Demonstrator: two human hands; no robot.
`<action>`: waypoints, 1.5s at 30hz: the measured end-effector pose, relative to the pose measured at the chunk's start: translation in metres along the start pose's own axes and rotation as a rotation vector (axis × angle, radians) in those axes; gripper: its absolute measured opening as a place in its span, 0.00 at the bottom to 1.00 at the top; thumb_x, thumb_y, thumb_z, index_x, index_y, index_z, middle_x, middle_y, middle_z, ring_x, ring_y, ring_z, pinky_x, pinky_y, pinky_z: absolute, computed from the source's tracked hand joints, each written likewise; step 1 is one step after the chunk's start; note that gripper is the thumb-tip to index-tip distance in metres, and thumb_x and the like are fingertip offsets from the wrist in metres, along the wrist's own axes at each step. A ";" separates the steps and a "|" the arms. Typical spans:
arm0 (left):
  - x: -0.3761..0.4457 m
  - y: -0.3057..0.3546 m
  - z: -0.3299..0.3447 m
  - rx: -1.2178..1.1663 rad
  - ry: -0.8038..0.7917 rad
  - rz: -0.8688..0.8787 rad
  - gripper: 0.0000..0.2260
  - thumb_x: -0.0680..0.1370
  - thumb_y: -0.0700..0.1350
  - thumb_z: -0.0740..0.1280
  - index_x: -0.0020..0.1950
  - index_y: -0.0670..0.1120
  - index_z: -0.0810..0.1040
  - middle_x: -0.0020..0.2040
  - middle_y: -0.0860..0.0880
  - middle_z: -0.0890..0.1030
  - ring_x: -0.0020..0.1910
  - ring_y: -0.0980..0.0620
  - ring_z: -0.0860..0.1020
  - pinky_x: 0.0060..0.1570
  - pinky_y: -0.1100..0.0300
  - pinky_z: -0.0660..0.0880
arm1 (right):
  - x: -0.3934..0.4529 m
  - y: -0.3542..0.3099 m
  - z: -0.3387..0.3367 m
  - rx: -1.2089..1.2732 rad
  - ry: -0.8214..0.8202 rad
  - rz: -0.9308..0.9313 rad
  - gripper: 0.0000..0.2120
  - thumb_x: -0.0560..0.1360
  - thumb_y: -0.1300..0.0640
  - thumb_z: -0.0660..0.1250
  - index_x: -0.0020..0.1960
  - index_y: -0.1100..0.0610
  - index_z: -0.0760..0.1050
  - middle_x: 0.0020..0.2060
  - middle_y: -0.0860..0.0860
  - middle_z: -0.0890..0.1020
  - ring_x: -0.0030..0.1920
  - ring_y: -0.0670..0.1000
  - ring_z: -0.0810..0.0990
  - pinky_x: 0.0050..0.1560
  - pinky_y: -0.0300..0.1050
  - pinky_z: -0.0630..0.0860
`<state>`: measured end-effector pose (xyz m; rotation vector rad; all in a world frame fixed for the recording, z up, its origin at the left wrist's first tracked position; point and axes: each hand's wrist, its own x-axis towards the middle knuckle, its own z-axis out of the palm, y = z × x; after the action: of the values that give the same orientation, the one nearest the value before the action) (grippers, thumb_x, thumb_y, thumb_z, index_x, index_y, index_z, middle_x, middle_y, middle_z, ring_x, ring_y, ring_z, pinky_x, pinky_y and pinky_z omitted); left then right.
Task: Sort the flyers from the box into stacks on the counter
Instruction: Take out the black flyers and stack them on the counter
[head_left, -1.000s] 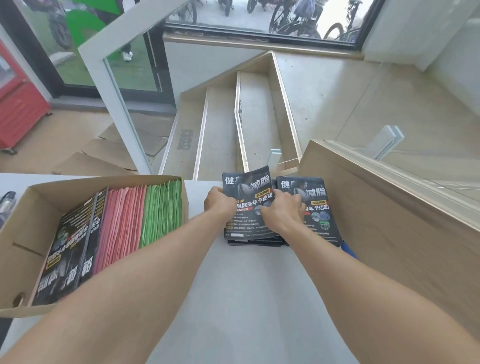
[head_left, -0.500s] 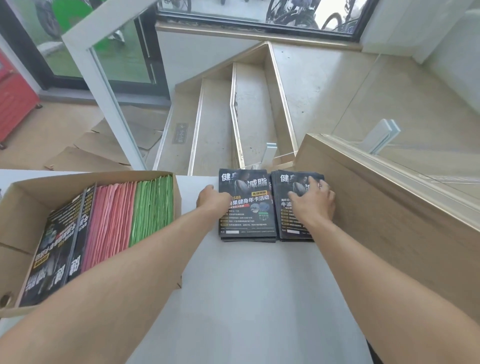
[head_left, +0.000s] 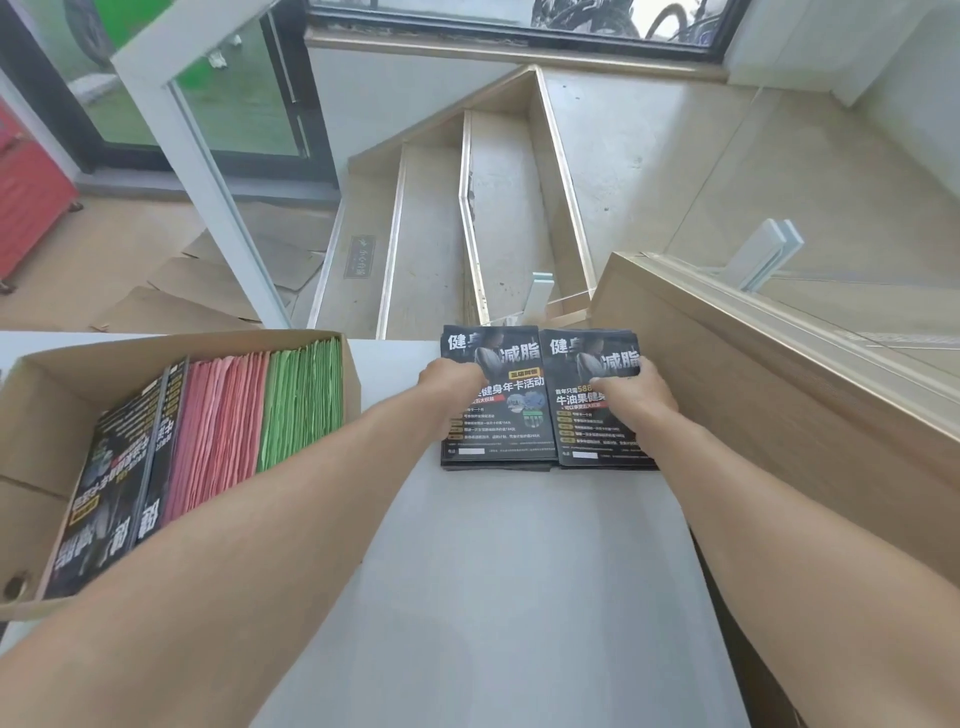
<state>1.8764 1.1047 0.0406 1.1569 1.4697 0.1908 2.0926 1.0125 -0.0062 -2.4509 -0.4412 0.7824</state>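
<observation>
Two black flyer stacks sit side by side at the far edge of the counter (head_left: 498, 597), edges touching, and both hands are down on them. Left hand (head_left: 451, 382) is pressed on the left stack (head_left: 496, 415) near its upper left w/ fingers curled under the palm – can't tell if it's pinching sheets or just pushing. Right hand (head_left: 636, 392) lies flat on the right stack (head_left: 592, 441), fingers spread, nothing clasped, looks like squaring up rather than lifting.

The box (head_left: 31, 447) is well off to the left, and it's far from emptied: black flyers (head_left: 111, 493) at its left, then pink flyers (head_left: 215, 431), then green flyers (head_left: 301, 400), all standing on edge, packed tight.

Handling, my read: glossy thin paper, light per sheet but a fat bundle gets heavy and slippery, sheets will slide over each other and fan out. Best taken as a moderate bundle, thumb one face, fingers the other, gripped at the top edges sticking up from the box, then tapped square on the counter.

Room: right stack is just beside the wooden ledge (head_left: 779, 395), no space further right. Far edge of the counter drops to the stairs (head_left: 431, 234) right behind the stacks, so a shove forward could send flyers over. Plenty of bare counter btwn box and stacks and toward the near side for pink and green piles
</observation>
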 end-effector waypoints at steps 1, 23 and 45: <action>0.000 0.000 0.000 0.008 -0.008 0.012 0.22 0.80 0.47 0.67 0.71 0.41 0.67 0.54 0.49 0.71 0.55 0.46 0.71 0.56 0.52 0.72 | 0.002 0.002 -0.003 0.022 -0.002 0.006 0.40 0.60 0.36 0.72 0.69 0.46 0.69 0.61 0.52 0.81 0.58 0.59 0.82 0.61 0.60 0.79; -0.104 -0.131 -0.218 0.278 0.617 0.608 0.16 0.77 0.40 0.68 0.65 0.49 0.77 0.62 0.54 0.79 0.64 0.56 0.74 0.66 0.61 0.67 | -0.257 -0.134 0.126 -0.025 -0.274 -1.088 0.12 0.80 0.58 0.67 0.61 0.50 0.83 0.57 0.45 0.84 0.64 0.50 0.75 0.70 0.51 0.70; -0.077 -0.205 -0.314 0.556 0.689 0.599 0.15 0.78 0.41 0.63 0.64 0.49 0.78 0.63 0.50 0.80 0.66 0.49 0.73 0.69 0.52 0.66 | -0.365 -0.152 0.260 -0.825 -0.297 -0.985 0.34 0.78 0.50 0.63 0.81 0.57 0.58 0.82 0.60 0.51 0.82 0.62 0.39 0.81 0.57 0.37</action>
<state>1.4930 1.0994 0.0419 2.1239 1.7772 0.6763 1.6281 1.0713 0.0597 -2.2491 -2.2112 0.5480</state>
